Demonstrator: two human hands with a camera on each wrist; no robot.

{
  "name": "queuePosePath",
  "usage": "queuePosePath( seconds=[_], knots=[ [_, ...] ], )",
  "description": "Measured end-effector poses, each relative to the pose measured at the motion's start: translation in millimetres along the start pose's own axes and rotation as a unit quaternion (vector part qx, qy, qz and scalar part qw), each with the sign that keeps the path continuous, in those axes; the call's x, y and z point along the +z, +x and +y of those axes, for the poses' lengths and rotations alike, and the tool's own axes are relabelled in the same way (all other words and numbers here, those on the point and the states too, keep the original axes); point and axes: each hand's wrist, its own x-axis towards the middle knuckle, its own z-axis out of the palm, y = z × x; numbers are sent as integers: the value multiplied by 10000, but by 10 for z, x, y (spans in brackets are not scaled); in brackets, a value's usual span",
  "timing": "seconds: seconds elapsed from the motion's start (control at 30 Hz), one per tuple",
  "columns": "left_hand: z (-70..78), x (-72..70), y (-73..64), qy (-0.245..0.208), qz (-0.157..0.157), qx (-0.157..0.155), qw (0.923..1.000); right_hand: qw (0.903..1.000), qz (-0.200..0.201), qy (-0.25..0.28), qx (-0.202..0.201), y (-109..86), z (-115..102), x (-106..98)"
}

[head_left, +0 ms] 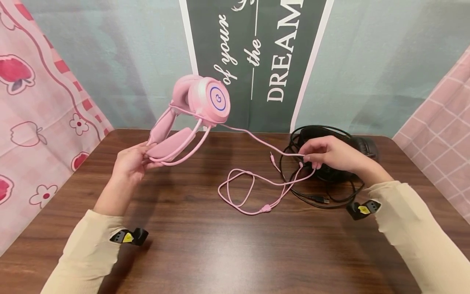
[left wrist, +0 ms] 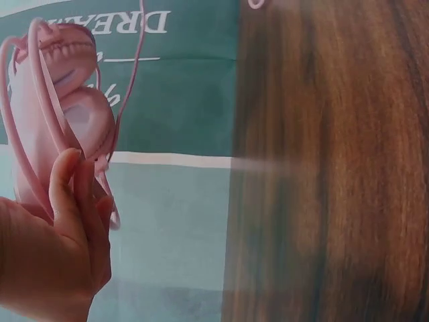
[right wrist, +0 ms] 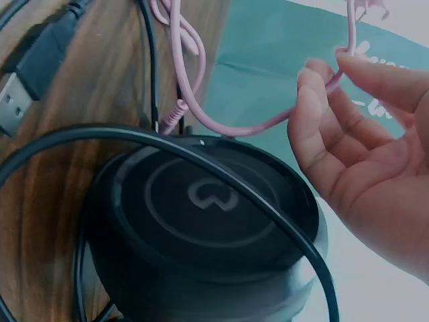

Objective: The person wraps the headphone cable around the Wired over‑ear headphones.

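Observation:
Pink over-ear headphones (head_left: 209, 100) are held up above the table's left half, ear cups pointing up and away. My left hand (head_left: 131, 162) grips them by the headband (left wrist: 50, 100). A thin pink cable (head_left: 253, 136) runs from the ear cup to my right hand (head_left: 328, 154), whose thumb and fingers pinch it. Past that hand the cable drops in loose loops on the table, with a splitter (head_left: 266, 208) and a plug (head_left: 272, 159). Black headphones (right wrist: 214, 201) lie just beneath and beyond my right hand, partly hidden by it in the head view.
A black cable coils around the black headphones, and its USB plug (head_left: 318, 199) lies on the brown wooden table (head_left: 220, 253). Some pink cable overlaps the black one. A printed curtain (head_left: 147, 61) hangs behind the table, with pink cloths on both sides.

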Motion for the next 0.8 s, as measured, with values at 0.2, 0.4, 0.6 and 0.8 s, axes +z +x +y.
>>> queuePosePath(
  seconds=[0.2,0.4,0.6,0.8],
  knots=[
    [-64,74,12,245,451,214,9985,9995,-185,-222,-114,10,-22,72],
    [-122,168,46,343,630,444,9964,9984,-413,-175,-348,23,-80,106],
    [-161,237,78,593,865,585,9928,9963,-510,-209,-656,56,-157,134],
    [-206,279,129,838,1040,670,9888,9925,-659,-273,-991,89,-228,141]
  ],
)
